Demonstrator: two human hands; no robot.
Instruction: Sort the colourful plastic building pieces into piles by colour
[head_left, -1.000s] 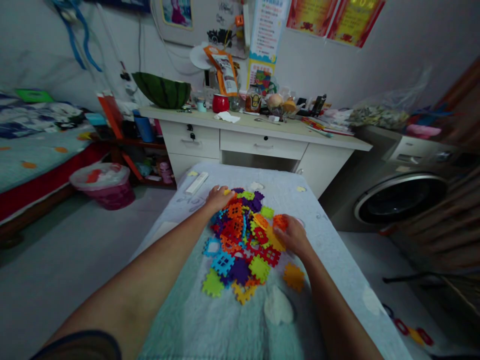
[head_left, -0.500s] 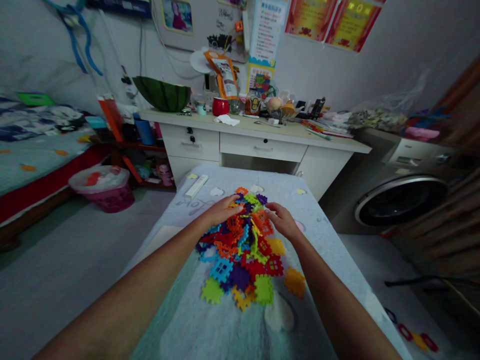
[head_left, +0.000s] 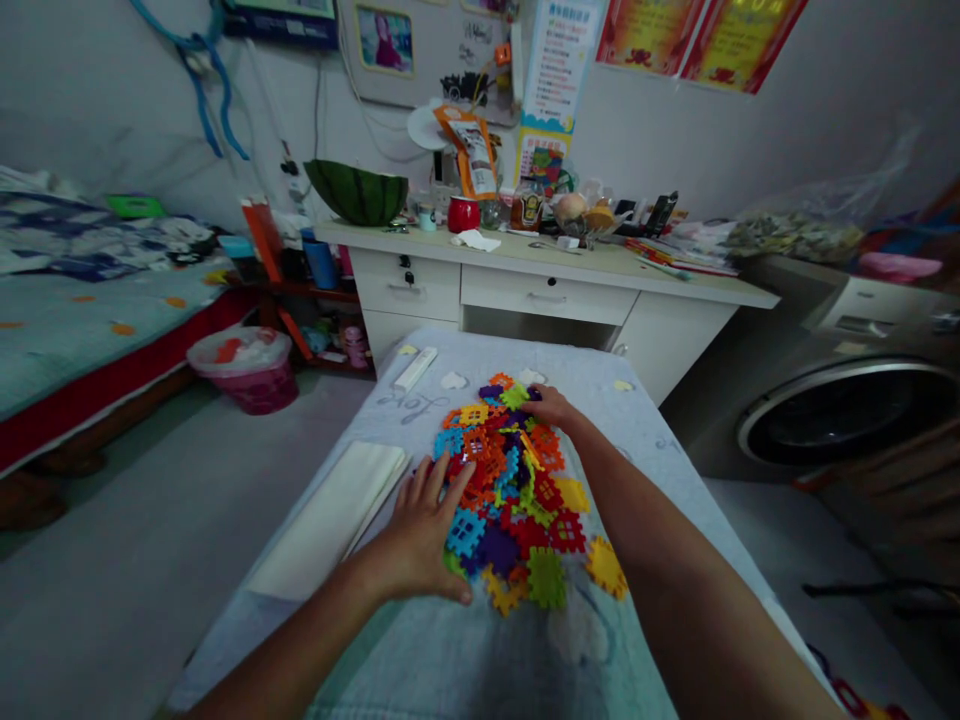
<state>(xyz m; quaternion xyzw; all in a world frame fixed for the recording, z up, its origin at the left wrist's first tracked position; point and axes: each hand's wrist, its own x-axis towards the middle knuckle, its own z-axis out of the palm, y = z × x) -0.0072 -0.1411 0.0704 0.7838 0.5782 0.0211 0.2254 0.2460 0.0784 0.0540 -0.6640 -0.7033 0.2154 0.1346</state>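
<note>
A heap of colourful plastic interlocking tiles [head_left: 495, 465] with toothed edges lies on the cloth-covered table [head_left: 420, 660]; red, orange, blue, green, purple and yellow ones overlap. My left hand [head_left: 420, 530] is open at the near left side of the heap, its spread fingers reaching over the edge tiles. At the far right edge, my right hand [head_left: 553, 408] touches a purple tile [head_left: 534, 393] beside a light green tile [head_left: 515, 396]; its fingers look slightly bent and apart. A yellow tile [head_left: 606, 567] lies at the heap's right edge.
A folded white sheet [head_left: 330, 520] lies left of the heap, and a white remote-like stick [head_left: 416, 368] farther back. Beyond the table stands a cluttered desk [head_left: 540, 290]. A pink bin [head_left: 247, 370] is on the floor at left, a washing machine [head_left: 847, 350] at right.
My left hand has moved from the heap's far side back to its near left side, fingers spreading. My right hand has gone slightly farther back onto the far tiles. The view has shifted left.
</note>
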